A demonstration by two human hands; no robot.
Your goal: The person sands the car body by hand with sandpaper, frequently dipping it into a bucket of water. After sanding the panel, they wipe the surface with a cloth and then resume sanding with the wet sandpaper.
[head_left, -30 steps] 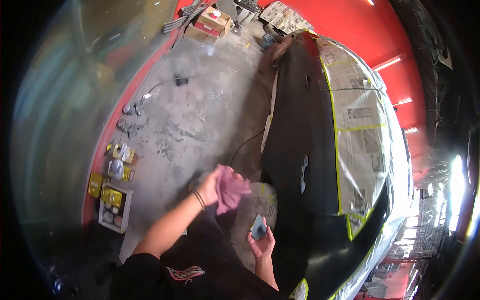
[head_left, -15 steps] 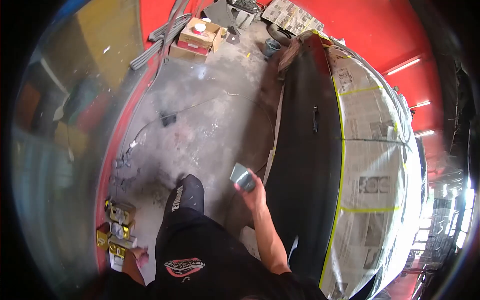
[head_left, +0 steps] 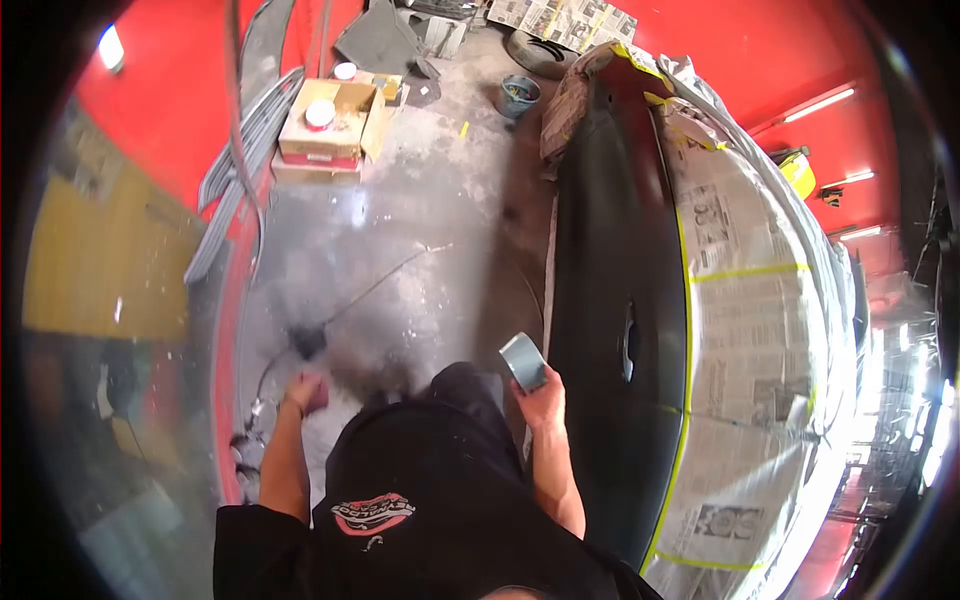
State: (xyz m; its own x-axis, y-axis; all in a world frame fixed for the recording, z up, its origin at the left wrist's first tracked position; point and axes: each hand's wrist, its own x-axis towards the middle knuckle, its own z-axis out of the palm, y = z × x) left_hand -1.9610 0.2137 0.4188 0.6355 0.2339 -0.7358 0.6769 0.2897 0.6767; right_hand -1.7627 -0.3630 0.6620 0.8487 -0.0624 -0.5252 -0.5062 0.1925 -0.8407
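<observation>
My right hand is closed around a grey-green block-like piece with a pale edge. It is held up beside the dark car door, apart from it. The door has a black handle and yellow tape along its upper edge. My left hand hangs over the floor on the left, fingers closed on a small dark-red pad-like thing. Its exact kind is too blurred to make out.
Newspaper sheets cover the car's windows and upper side. A hose lies across the grey floor. Farther off stand an open cardboard box with a white-lidded tub, and a bucket. Grey trim strips lean at the left.
My view has moved forward along the car. My left hand has come up from beside the yellow cans, which have left view. My right hand still holds the grey-green piece.
</observation>
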